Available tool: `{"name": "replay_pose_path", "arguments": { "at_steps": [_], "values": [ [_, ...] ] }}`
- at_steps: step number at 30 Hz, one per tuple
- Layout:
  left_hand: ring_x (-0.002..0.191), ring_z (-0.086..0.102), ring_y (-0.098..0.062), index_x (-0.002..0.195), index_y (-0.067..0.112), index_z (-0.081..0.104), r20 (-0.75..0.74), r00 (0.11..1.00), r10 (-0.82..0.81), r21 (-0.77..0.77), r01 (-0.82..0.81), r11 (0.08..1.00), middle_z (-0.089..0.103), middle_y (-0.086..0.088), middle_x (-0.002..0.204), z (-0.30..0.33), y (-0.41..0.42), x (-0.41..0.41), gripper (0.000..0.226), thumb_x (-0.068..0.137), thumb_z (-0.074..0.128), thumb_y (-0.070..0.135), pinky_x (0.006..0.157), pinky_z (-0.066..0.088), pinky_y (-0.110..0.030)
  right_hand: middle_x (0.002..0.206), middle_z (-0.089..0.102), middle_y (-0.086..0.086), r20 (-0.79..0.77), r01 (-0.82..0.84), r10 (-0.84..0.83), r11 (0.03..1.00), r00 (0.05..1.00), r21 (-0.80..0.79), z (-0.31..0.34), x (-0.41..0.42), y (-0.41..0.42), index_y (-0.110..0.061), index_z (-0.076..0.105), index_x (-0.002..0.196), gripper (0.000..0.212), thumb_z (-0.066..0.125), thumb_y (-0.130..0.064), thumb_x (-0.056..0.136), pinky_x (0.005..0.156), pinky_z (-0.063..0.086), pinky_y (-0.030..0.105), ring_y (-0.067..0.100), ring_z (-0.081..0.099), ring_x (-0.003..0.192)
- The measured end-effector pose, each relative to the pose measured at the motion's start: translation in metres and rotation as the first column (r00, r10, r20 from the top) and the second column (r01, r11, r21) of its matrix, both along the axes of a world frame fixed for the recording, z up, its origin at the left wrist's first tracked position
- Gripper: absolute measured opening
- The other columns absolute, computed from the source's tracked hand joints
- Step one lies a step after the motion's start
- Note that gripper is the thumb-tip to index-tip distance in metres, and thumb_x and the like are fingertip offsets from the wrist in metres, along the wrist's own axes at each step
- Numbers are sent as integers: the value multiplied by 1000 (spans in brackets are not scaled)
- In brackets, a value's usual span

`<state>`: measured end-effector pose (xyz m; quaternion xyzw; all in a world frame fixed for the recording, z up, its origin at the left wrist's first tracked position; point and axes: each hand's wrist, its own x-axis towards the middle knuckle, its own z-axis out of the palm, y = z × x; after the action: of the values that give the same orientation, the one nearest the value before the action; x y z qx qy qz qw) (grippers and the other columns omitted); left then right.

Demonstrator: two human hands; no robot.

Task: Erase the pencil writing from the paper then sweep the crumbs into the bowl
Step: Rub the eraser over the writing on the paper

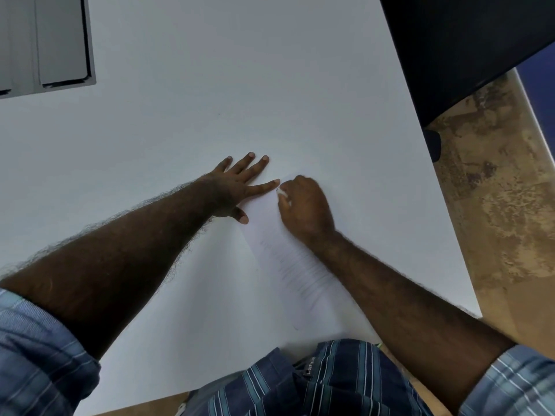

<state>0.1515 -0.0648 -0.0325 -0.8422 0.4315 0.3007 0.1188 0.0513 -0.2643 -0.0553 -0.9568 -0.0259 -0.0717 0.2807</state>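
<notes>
Paper (288, 259) under both hands: left hand (237, 187) flat, fingers spread; right hand (303, 202) fisted, apparently pinching eraser (282, 193).

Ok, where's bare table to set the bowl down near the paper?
Bare table lies beyond the left hand, up to the grey tray. More lies between the left forearm and the paper. It is crowded at the paper's far end, where the right hand grips the eraser.
</notes>
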Motion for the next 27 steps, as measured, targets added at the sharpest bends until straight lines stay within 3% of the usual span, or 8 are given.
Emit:
{"name": "replay_pose_path", "arguments": {
  "at_steps": [2, 6, 8, 13, 15, 21, 24, 27],
  "values": [
    [151, -30, -33, 153, 47, -27, -7, 1000, 0, 5, 1, 1000, -42, -4, 160, 1, -1, 0, 121, 84, 72, 58, 124, 1, -60, 86, 67, 13, -7, -54, 54, 998, 999, -28, 0, -3, -6, -5, 72, 91, 11, 63, -10, 92, 75, 51, 43, 34, 62, 80],
    [152, -29, -32, 153, 48, -26, -10, 1000, 1, 1, -1, 1000, -42, -3, 161, 1, 0, 1, 120, 84, 72, 58, 124, 1, -59, 83, 66, 11, 2, 198, -198, 980, 980, -25, 2, 12, -33, -7, 71, 87, 3, 68, -8, 88, 74, 51, 42, 34, 62, 79],
    [151, -30, -32, 153, 48, -27, -18, 1000, 5, 7, -5, 1000, -42, -3, 160, 1, 0, 1, 121, 84, 72, 58, 124, 1, -59, 83, 66, 12, 3, 240, -240, 971, 971, -6, 3, 11, -28, -6, 70, 86, 3, 68, -7, 88, 74, 51, 43, 35, 62, 79],
    [151, -31, -31, 152, 49, -28, -28, 1000, 6, 7, -6, 1000, -44, -1, 159, 2, 0, 1, 120, 85, 71, 59, 124, -1, -59, 87, 68, 14, -21, -83, 83, 996, 996, -20, 3, -24, 22, -4, 73, 94, 11, 64, -11, 95, 76, 53, 43, 33, 63, 81],
    [151, -32, -31, 152, 49, -28, -33, 999, 13, 7, -13, 1000, -44, -1, 159, 2, 0, 1, 121, 84, 72, 58, 124, 0, -59, 86, 68, 13, -21, -97, 97, 994, 995, -42, 2, -21, 13, -5, 73, 93, 11, 64, -12, 94, 75, 53, 44, 34, 63, 79],
    [151, -30, -31, 152, 49, -28, -22, 1000, 8, 16, -8, 1000, -44, -2, 159, 2, -1, 1, 121, 84, 72, 59, 123, -1, -58, 84, 66, 12, 12, 264, -263, 963, 965, -56, 0, 6, -28, -7, 70, 87, 5, 66, -10, 89, 75, 52, 45, 35, 61, 79],
    [151, -31, -31, 151, 49, -29, -28, 999, 15, 13, -15, 1000, -45, -1, 159, 2, 0, 1, 121, 84, 72, 59, 124, -1, -58, 84, 65, 14, 36, 103, -102, 994, 994, -33, 4, -15, 7, -5, 69, 88, 12, 59, -12, 93, 75, 49, 43, 35, 60, 78],
    [151, -32, -30, 151, 50, -28, -39, 999, 15, 13, -15, 1000, -45, 0, 158, 2, 0, 2, 120, 85, 71, 59, 125, -2, -59, 88, 72, 14, 2, -157, 158, 983, 987, -94, 5, -44, 35, -4, 76, 97, 12, 67, -12, 97, 76, 56, 41, 30, 66, 80]
  ]
}}
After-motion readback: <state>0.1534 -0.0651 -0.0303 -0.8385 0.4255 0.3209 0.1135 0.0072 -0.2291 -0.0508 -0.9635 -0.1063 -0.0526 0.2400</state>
